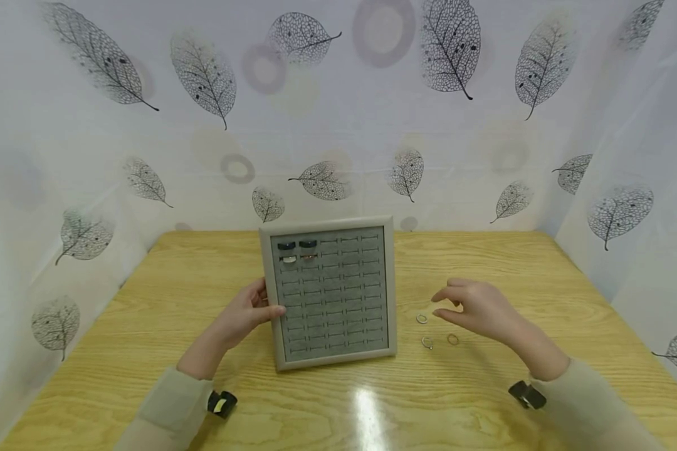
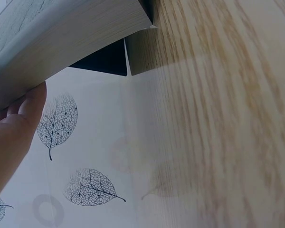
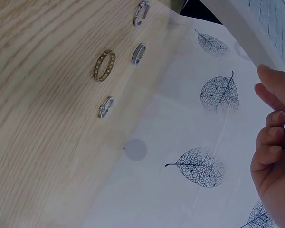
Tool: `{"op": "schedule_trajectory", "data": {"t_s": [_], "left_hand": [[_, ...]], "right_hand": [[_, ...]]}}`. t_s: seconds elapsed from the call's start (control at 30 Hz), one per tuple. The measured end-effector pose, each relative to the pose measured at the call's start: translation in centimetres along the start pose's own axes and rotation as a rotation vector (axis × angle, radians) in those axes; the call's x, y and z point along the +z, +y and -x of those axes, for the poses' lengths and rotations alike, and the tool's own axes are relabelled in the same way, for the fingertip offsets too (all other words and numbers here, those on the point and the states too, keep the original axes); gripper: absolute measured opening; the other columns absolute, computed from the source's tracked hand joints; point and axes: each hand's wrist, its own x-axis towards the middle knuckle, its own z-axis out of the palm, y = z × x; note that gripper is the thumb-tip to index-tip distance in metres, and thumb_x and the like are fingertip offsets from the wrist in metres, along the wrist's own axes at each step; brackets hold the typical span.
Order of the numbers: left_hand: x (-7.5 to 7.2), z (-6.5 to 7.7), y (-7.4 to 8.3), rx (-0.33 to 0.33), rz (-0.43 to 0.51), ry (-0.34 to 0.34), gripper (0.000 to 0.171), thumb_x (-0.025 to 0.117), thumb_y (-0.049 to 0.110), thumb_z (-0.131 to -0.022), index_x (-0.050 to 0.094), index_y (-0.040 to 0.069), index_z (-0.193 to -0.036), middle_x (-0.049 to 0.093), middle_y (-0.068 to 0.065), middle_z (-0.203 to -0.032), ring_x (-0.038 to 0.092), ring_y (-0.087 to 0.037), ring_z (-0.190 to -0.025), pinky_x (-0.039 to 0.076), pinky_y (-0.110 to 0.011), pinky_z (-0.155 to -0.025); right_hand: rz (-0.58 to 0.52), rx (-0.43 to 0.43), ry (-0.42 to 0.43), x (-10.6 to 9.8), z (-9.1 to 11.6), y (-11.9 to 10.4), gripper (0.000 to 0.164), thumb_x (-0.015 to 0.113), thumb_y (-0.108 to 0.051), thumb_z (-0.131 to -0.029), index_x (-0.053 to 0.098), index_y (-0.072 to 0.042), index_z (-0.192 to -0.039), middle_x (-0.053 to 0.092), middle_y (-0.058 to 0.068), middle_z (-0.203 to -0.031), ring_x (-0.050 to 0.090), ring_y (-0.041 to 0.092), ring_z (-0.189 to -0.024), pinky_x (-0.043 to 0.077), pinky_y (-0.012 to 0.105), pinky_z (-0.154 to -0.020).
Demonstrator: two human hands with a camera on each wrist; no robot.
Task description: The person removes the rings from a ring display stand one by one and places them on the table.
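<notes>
A grey ring display board [image 1: 333,313] with a pale frame stands tilted back on the table, lined with rows of slots. My left hand [image 1: 251,313] grips its left side, thumb over the front and fingers behind; the left wrist view shows the fingers [image 2: 33,102] against the frame. Two black rings [image 1: 308,243] fill the top left slots, a silver ring [image 1: 288,259] and a coppery ring [image 1: 309,256] below them. My right hand [image 1: 479,307] hovers over loose rings, thumb and forefinger apart, nothing between. Among these are a gold ring [image 3: 104,65] and several silver rings [image 3: 138,53].
The wooden table [image 1: 203,401] has a glossy top. Behind and beside it hangs a white curtain [image 1: 344,125] printed with leaves. A dark support [image 2: 104,59] props the board from behind. Each wrist bears a small black camera [image 1: 527,395].
</notes>
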Motion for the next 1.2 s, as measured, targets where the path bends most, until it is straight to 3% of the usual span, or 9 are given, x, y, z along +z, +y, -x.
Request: {"op": "schedule_trajectory", "data": {"t_s": [0.2,0.4,0.7,1.0,1.2], "left_hand": [[0.0,0.0,0.0,0.005,0.005,-0.003,0.065,0.063,0.012,-0.082,0.026,-0.001,-0.134,0.046,-0.020,-0.119,0.051,-0.024,-0.101,0.045,-0.035,-0.081],[-0.1,-0.1,0.0,0.007,0.004,-0.009,0.065,0.063,0.013,-0.082,0.026,0.000,-0.134,0.046,-0.020,-0.119,0.051,-0.024,-0.101,0.045,-0.036,-0.080],[-0.1,-0.1,-0.1,0.005,0.014,-0.006,0.065,0.063,0.011,-0.082,0.025,-0.001,-0.134,0.047,-0.020,-0.117,0.052,-0.023,-0.100,0.046,-0.035,-0.080],[0.0,-0.1,-0.2,0.003,0.027,-0.008,0.065,0.063,0.010,-0.082,0.025,-0.002,-0.134,0.047,-0.019,-0.118,0.053,-0.020,-0.099,0.046,-0.033,-0.080],[0.0,-0.1,-0.2,0.019,0.013,-0.014,0.064,0.062,0.010,-0.082,0.025,-0.004,-0.133,0.048,-0.019,-0.116,0.053,-0.020,-0.098,0.046,-0.033,-0.079]], "right_hand": [[-0.032,-0.087,0.097,0.2,-0.8,-0.3,0.018,0.075,-0.017,-0.065,0.068,-0.012,-0.081,0.036,-0.015,-0.062,0.027,-0.004,-0.051,0.024,0.012,-0.041],[-0.068,-0.152,0.165,0.4,-1.8,-0.5,0.028,0.063,-0.037,-0.080,0.069,-0.011,-0.085,0.035,-0.015,-0.061,0.026,-0.004,-0.050,0.023,0.010,-0.041],[-0.101,-0.222,0.242,0.5,-3.7,-1.6,0.035,0.055,-0.041,-0.084,0.069,-0.010,-0.087,0.039,-0.011,-0.060,0.026,-0.003,-0.048,0.024,0.010,-0.040],[-0.148,-0.251,0.277,0.6,-5.8,-2.8,0.027,0.064,-0.031,-0.081,0.070,-0.006,-0.086,0.035,-0.011,-0.060,0.026,-0.002,-0.047,0.024,0.011,-0.040],[-0.172,-0.268,0.299,1.0,-7.1,-3.4,0.023,0.067,-0.027,-0.078,0.069,-0.005,-0.086,0.045,-0.009,-0.062,0.031,-0.002,-0.047,0.027,0.010,-0.041]]}}
